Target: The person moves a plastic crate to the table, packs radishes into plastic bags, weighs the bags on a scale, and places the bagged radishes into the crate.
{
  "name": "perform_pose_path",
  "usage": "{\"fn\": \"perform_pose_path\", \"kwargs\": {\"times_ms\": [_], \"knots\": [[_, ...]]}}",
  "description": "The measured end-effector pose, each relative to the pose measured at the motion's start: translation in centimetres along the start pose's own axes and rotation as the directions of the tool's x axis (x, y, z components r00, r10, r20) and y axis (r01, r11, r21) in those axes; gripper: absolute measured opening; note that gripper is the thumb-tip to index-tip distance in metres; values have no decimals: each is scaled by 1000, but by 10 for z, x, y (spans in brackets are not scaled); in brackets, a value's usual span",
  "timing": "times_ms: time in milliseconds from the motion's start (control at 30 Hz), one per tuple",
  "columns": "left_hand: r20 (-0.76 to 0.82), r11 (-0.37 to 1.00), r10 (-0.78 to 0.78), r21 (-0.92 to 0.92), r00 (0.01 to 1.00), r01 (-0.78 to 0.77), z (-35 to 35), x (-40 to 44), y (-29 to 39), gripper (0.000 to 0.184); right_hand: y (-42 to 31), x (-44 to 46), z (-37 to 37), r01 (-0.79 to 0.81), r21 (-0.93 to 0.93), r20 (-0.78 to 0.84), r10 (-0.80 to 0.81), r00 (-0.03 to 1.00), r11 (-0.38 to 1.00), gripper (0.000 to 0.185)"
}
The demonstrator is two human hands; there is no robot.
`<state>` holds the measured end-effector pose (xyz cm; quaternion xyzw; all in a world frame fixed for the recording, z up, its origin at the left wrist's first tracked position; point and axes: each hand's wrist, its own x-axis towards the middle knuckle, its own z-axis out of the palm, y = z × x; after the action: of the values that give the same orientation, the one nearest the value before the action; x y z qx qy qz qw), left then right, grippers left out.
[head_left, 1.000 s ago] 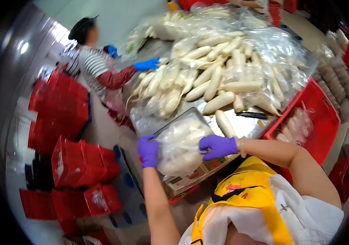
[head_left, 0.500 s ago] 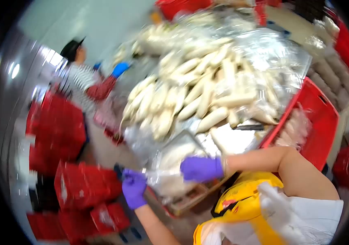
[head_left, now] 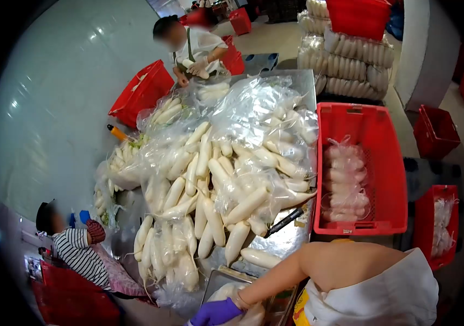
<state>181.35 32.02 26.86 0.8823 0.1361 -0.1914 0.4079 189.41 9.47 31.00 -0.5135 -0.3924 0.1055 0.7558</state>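
Observation:
My right hand [head_left: 218, 312], in a purple glove, is at the bottom edge, over a clear bag of white radishes [head_left: 251, 315] on the scale tray [head_left: 214, 282]. Its fingers are partly cut off by the frame, so its grip cannot be made out. My left hand is out of view. Beyond the tray lies a large heap of white radishes [head_left: 202, 212], some loose and some under clear plastic. A single radish [head_left: 260, 257] rests beside the tray, and a black object [head_left: 284, 222] lies on the metal table [head_left: 291, 239].
A red crate [head_left: 396, 185] holding bagged radishes stands against the table's right side. A co-worker in stripes [head_left: 82, 258] is at the left; another person [head_left: 202, 49] holds a radish at the far end. Stacked radish bags [head_left: 346, 68] and more red crates [head_left: 436, 130] stand behind and right.
The view has swung toward the right-hand crate and the table's far end. My left hand has left the frame, and my right hand and the bag now appear at the bottom edge.

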Motion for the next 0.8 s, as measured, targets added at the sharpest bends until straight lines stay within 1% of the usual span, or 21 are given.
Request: {"fn": "perform_pose_path", "kwargs": {"times_ms": [33, 100, 133, 167, 233, 267, 300, 333, 367, 400, 433, 467, 500, 533, 600, 633, 667, 700, 733, 767, 800], "knots": [[-15, 999, -3, -34, 1000, 2, -4, -11, 19, 34, -5, 8, -1, 5, 21, 7, -5, 1000, 1000, 16], [-40, 994, 16, -105, 999, -20, -15, -28, 48, 33, -22, 24, 3, 302, 94, 198, -315, 928, 949, 13], [-51, 990, 37, -137, 998, -44, -20, -33, 57, 33, -14, 29, 17, 297, 122, 219, -318, 922, 947, 13], [-72, 984, 61, -164, 996, -72, -25, -38, 61, 32, -1, 31, 30, 98, 162, 212, -132, 968, 982, 17], [-176, 970, 119, -191, 977, -153, -36, -42, 60, 31, 12, 33, 31, -256, 158, 186, 226, 956, 954, 22], [-251, 966, 148, -168, 957, -194, -40, -41, 58, 31, 24, 31, 35, -80, 59, -25, 81, 996, 995, 22], [-464, 971, 140, -107, 875, -213, -35, -38, 66, 30, 26, 22, 29, 137, -61, -117, -143, 983, 989, 22], [-509, 913, 370, 45, 777, -405, -50, -6, 14, 42, -2, 6, 16, -82, -262, -19, 79, 997, 961, 25], [-596, 939, 278, 3, 754, -344, -46, 4, 12, 39, 1, -13, 10, -210, -258, 61, 233, 971, 943, 26], [-673, 958, 178, -47, 717, -283, -40, 10, 11, 37, 8, -41, 16, -170, -365, 110, 224, 968, 915, 24], [-608, 953, 264, 45, 749, -300, -31, 30, -14, 40, 15, -69, 23, -119, -464, 159, 214, 964, 878, 23], [-530, 936, 345, 136, 774, -325, -23, 47, -37, 42, 31, -93, 24, -135, -568, 252, 327, 911, 812, 23], [-509, 864, 499, 234, 701, -446, -9, 45, -29, 40, 45, -116, 22, -110, -567, 242, 292, 925, 817, 25], [-502, 856, 512, 228, 697, -464, -2, 45, -25, 40, 42, -126, 26, -115, -581, 227, 296, 928, 806, 25], [-586, 784, 334, -262, 738, -563, 8, 43, -8, 36, 30, -143, 31, -195, -324, -168, 147, 975, 926, 28], [-516, 810, 512, 24, 687, -586, -15, 19, 26, 38, 8, -137, 28, -480, -194, -161, 455, 876, 855, 33], [-554, 682, 446, -299, 703, -668, -22, 4, 63, 39, 5, -133, 29, -315, -314, -256, 240, 936, 896, 36], [-543, 601, 530, -302, 652, -740, -40, 1, 75, 39, -13, -119, 32, -253, -407, -327, 118, 938, 878, 32], [-526, 511, 609, -312, 594, -801, -57, -3, 87, 39, -9, -106, 25, -162, -354, -290, 57, 955, 921, 38], [-669, 335, 694, -25, 265, -942, -32, -40, 142, 44, -3, -94, 23, 15, -554, -313, -225, 922, 833, 60], [-641, 333, 715, -38, 279, -942, -23, -45, 156, 44, -16, -80, 19, -2, -676, -300, -273, 914, 737, 84]]}}
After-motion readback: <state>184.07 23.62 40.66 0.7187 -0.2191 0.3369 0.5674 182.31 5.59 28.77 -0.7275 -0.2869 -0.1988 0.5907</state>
